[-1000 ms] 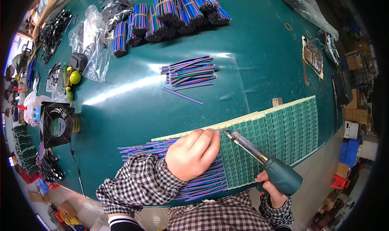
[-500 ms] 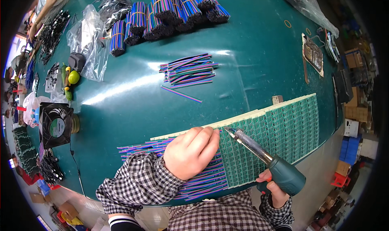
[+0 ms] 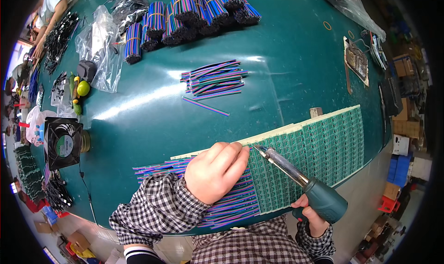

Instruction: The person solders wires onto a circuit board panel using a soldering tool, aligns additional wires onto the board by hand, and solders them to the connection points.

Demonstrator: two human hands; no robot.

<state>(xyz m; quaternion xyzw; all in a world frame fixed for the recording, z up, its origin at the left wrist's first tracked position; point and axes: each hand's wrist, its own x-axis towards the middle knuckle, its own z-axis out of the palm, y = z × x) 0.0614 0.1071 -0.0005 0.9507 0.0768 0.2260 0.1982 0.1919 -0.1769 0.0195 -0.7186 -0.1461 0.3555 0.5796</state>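
Now, left hand (image 3: pixel 216 172): curled over wires (image 3: pixel 233 207); I can't see its hold
Right hand (image 3: pixel 317 220): wrapped round iron (image 3: pixel 327 201)
Tip (image 3: pixel 257 148): barely moved; spot seemingly unfinished

Electronics workshop: green worktable (image 3: pixel 296 55), soldering iron (image 3: pixel 326 200), circuit boards (image 3: pixel 319 146), banded wire bundles (image 3: pixel 183 5).

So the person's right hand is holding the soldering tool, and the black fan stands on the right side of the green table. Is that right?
Not quite: the black fan stands on the left side of the green table, as the head view shows. The right hand is indeed holding the soldering tool.
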